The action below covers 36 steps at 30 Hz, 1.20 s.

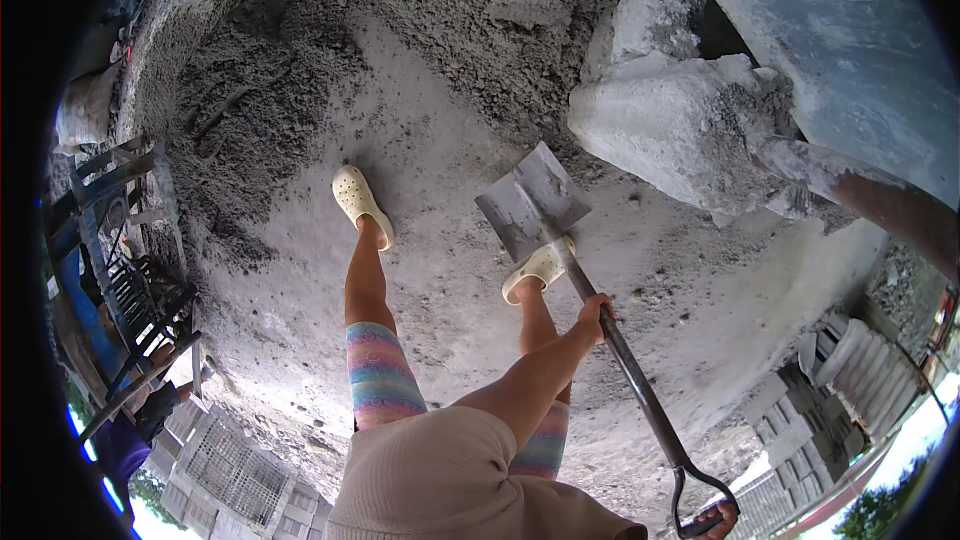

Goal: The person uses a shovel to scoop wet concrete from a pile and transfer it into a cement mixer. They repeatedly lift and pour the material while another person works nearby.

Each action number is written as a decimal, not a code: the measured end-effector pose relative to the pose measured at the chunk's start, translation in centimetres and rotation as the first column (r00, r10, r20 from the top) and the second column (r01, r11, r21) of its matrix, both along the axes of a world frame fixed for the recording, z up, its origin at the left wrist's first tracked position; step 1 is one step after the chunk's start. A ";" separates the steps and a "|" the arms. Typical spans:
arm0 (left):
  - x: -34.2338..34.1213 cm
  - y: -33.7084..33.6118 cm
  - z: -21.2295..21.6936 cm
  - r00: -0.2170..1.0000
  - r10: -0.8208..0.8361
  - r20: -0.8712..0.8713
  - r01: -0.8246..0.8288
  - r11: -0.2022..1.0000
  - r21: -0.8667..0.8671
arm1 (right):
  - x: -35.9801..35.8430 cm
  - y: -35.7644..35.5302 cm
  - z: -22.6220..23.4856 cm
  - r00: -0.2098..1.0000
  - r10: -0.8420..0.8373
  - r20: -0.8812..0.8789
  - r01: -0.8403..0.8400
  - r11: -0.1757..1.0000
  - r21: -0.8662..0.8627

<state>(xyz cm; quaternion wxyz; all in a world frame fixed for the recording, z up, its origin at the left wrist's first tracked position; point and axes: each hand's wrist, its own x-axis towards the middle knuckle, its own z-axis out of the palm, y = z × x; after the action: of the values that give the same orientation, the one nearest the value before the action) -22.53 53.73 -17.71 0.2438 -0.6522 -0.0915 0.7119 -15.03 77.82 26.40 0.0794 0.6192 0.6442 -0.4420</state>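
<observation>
A square-bladed shovel (637, 380) slants across my right side, its blade (515, 216) forward and its handle end close to my body. My left hand (597, 318) is closed round the middle of the shaft. At the rear, my right hand (716, 520) grips the D-shaped handle. The grey blade carries smears but no heap, and hangs just ahead of my right clog (538, 266). Whether it touches the ground I cannot tell. A loose grey pile of sand or wet mix (470, 30) lies ahead.
Darker grey mix (255, 100) spreads at the left. Large pale chunks (665, 125) rest beside a bluish slab-like surface (850, 30) at the far right, with a rusty pipe (890, 205). A metal frame (120, 240) stands left; stacked blocks (800, 430) stand right rear. A person's purple sleeve (125, 450) shows lower left.
</observation>
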 end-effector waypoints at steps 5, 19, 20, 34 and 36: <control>-4.0 -6.5 -4.6 0.999 0.043 0.001 -0.043 0.999 0.018 | -3.0 -1.9 -6.5 1.000 0.004 -0.009 -0.004 0.998 -0.069; -13.9 -59.5 -9.7 0.938 0.253 -0.238 -0.336 0.834 -0.438 | -16.5 -46.7 -21.6 0.803 0.370 -0.467 -0.527 0.806 -0.268; -13.7 -59.9 -8.8 0.885 0.322 -0.337 -0.436 0.827 -0.354 | -16.3 -47.7 -19.7 0.747 0.465 -0.476 -0.595 0.786 -0.167; -5.9 -51.9 9.6 0.493 0.380 -0.783 -0.734 0.665 -0.140 | -5.8 -32.4 -17.3 0.017 0.707 -0.707 -0.830 0.404 0.384; -3.3 -49.0 7.8 0.671 0.248 -0.699 -0.556 0.792 -0.252 | -3.1 -32.0 -17.2 0.401 0.673 -0.622 -0.809 0.579 0.105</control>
<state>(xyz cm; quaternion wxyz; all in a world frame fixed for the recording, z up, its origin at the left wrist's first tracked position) -25.85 4.73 -9.94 -0.0643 -0.3730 0.0157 0.9255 -18.08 45.84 9.21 0.1253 0.0780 0.7888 -0.5966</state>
